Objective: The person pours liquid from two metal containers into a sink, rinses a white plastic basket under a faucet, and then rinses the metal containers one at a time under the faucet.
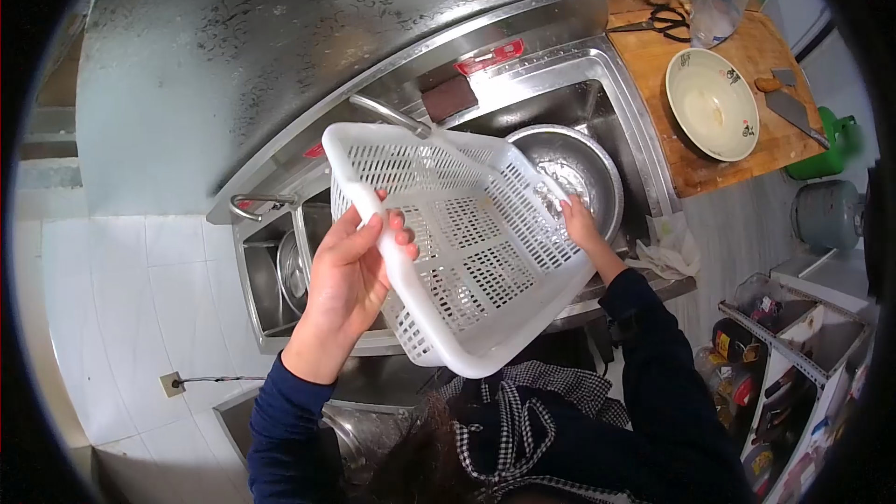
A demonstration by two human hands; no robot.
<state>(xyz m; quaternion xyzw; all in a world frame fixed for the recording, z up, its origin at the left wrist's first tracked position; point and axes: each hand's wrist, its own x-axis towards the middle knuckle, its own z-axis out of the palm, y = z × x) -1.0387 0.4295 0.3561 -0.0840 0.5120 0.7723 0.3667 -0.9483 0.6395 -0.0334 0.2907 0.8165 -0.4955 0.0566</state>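
A white plastic basket with slotted walls and floor is held tilted over the sinks, its inside facing me. My left hand is closed around the left rim, thumb and fingertips showing. On the right, my right hand grips the opposite rim, its fingers partly hidden. Behind the basket's right side, a metal basin sits in the steel sink, with what looks like water in it. The faucet spout reaches over the basket's back edge.
To the right, a wooden cutting board carries a large bowl, a cleaver, black scissors and a plastic bag. A brown sponge-like block rests on the sink ledge. A second faucet stands at left.
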